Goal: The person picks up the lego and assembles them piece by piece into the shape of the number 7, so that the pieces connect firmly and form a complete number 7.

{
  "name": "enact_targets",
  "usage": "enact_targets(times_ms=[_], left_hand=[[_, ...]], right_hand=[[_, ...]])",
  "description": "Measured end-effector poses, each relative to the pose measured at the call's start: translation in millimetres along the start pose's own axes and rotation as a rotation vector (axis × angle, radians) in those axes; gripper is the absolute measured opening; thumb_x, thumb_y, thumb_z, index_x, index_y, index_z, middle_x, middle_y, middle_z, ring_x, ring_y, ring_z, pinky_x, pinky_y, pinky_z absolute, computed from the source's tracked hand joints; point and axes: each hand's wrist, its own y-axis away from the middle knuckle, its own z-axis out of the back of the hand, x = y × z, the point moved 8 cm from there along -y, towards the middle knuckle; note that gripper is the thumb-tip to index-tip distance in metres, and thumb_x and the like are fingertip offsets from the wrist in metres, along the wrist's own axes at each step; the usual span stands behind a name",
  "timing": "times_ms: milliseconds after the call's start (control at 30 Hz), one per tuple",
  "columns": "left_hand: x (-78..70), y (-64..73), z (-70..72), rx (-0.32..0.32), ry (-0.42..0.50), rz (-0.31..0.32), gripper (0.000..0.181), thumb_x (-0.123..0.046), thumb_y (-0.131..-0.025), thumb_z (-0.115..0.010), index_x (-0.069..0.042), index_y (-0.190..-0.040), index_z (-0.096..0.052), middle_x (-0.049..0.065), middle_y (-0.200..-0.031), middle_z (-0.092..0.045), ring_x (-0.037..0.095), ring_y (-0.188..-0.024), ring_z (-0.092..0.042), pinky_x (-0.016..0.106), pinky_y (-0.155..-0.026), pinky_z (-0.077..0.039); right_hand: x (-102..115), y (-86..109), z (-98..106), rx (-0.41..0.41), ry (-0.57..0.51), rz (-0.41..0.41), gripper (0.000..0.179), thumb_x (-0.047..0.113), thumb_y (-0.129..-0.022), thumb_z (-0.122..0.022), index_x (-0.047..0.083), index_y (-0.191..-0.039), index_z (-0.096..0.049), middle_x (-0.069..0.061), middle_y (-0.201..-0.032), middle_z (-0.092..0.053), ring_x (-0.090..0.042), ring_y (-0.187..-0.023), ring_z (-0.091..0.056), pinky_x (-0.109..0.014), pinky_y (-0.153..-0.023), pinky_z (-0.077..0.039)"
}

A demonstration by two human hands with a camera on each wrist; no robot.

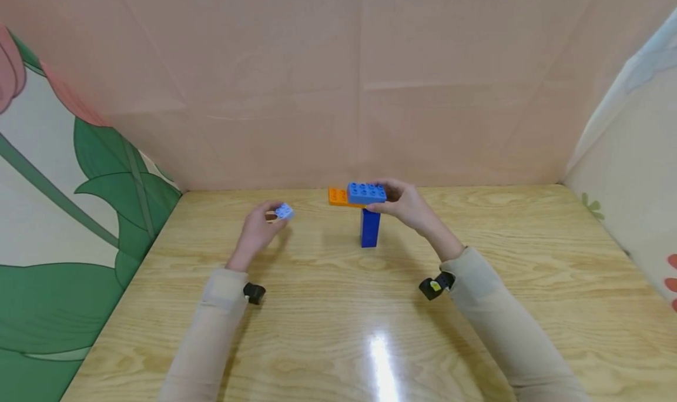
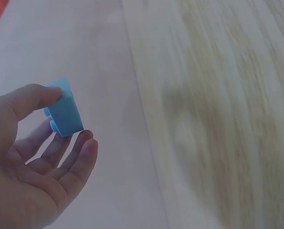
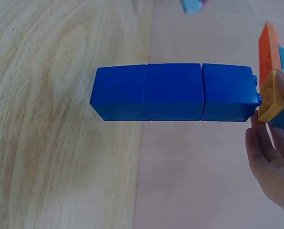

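Observation:
My left hand (image 1: 255, 233) pinches a small light blue toy building brick (image 2: 67, 112) between thumb and fingers, above the table's left half. On the right, my right hand (image 1: 411, 209) grips a blue studded brick (image 1: 367, 193) joined to an orange piece (image 1: 337, 197) that juts out to the left. A yellow-orange brick (image 3: 271, 101) shows under this stack in the right wrist view. Below it stands an upright dark blue tower (image 3: 173, 93) of three bricks. The tower's top studs are visible; whether they touch the yellow-orange brick I cannot tell.
The wooden table (image 1: 317, 331) meets a pinkish cloth (image 1: 275, 96) hanging along its back. A leaf-patterned panel (image 1: 47, 308) borders the left side, and a pale panel (image 1: 634, 155) the right. Black wrist cameras (image 1: 255, 293) sit at both cuffs.

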Motion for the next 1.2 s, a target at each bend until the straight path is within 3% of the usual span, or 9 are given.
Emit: enact_targets(times_ms=[133,400,600,900,1200], left_hand=[[-7.0,0.6,-4.5,0.022,0.042,-0.014,0.047,-0.012,-0.093,-0.061,-0.003,-0.137,-0.049,0.021,-0.136,-0.052,0.038,-0.120,-0.056,0.044,-0.092,-0.054],[-24.1,2.7,-10.1,0.030,0.112,-0.054,0.045,-0.009,-0.092,-0.062,-0.003,-0.135,-0.050,0.021,-0.135,-0.052,0.036,-0.121,-0.056,0.042,-0.093,-0.055],[-38.2,4.2,-11.8,0.019,0.153,-0.121,0.045,-0.009,-0.092,-0.062,0.000,-0.134,-0.051,0.021,-0.133,-0.054,0.035,-0.120,-0.057,0.042,-0.097,-0.052],[-55.2,9.0,-15.1,0.017,0.171,-0.163,0.045,-0.011,-0.092,-0.062,-0.005,-0.135,-0.052,0.019,-0.133,-0.055,0.033,-0.119,-0.057,0.043,-0.098,-0.051],[-65.6,11.2,-18.2,0.026,0.201,-0.187,0.045,-0.012,-0.092,-0.062,-0.006,-0.135,-0.052,0.017,-0.132,-0.054,0.033,-0.117,-0.057,0.043,-0.098,-0.051]], right_hand=[[-3.2,-1.0,-2.1,0.024,0.003,0.006,0.052,0.009,-0.088,-0.068,0.005,-0.137,-0.050,-0.023,-0.123,-0.060,-0.014,-0.094,-0.058,-0.018,-0.077,-0.052],[-7.0,-1.7,-3.8,0.046,0.024,-0.014,0.053,0.010,-0.088,-0.067,0.006,-0.138,-0.049,-0.022,-0.126,-0.058,-0.024,-0.103,-0.058,-0.015,-0.077,-0.051],[-7.3,-2.3,-5.3,0.047,0.040,-0.004,0.054,0.010,-0.089,-0.067,0.006,-0.139,-0.048,-0.022,-0.127,-0.058,-0.025,-0.105,-0.058,-0.014,-0.077,-0.051],[0.3,-1.4,-6.1,-0.004,0.095,0.091,0.049,0.007,-0.089,-0.066,0.007,-0.136,-0.052,-0.020,-0.132,-0.056,-0.032,-0.105,-0.059,-0.021,-0.077,-0.052],[2.7,-2.2,-8.4,-0.039,0.130,0.168,0.048,0.008,-0.087,-0.068,0.007,-0.133,-0.055,-0.016,-0.134,-0.055,-0.033,-0.106,-0.060,-0.041,-0.087,-0.054]])
